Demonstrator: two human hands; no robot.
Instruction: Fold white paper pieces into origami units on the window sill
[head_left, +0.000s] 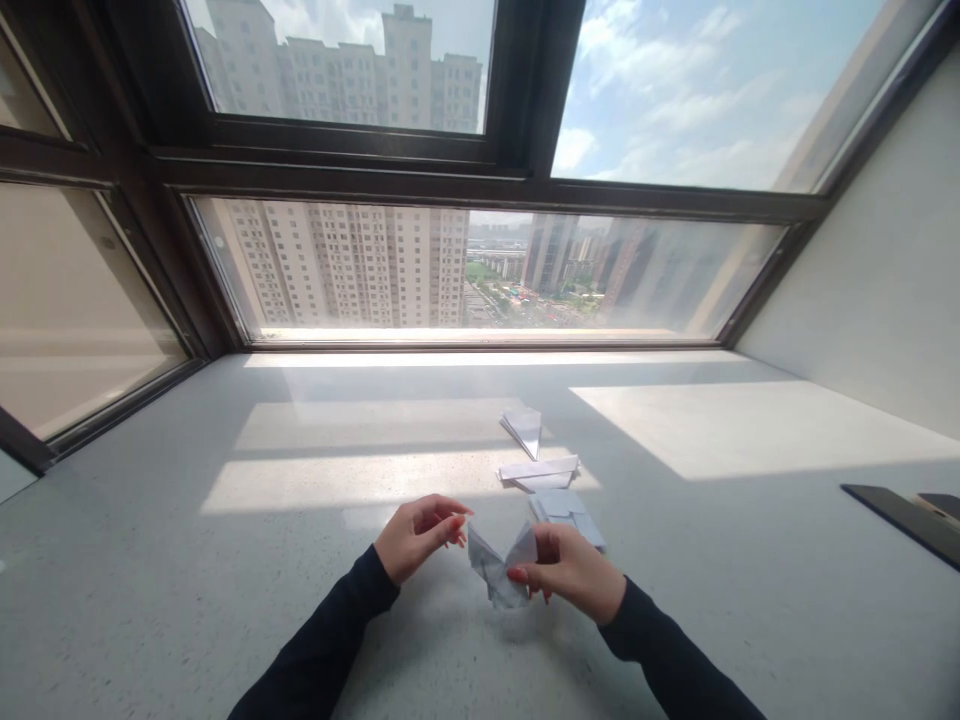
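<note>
A folded paper piece with two pointed flaps spread like a V is held in my right hand, thumb across its front. Just left of it, apart from the paper, my left hand hovers with its fingers loosely curved and nothing visible in them. Right behind the held piece lies a squarish folded paper, partly covered by my right hand. Farther back rest a long narrow folded paper and a pointed folded paper.
The pale speckled sill spreads under both hands, with sunlit patches toward the window. At the far right lies a dark flat object, cut off by the picture's edge. A white wall bounds the right side.
</note>
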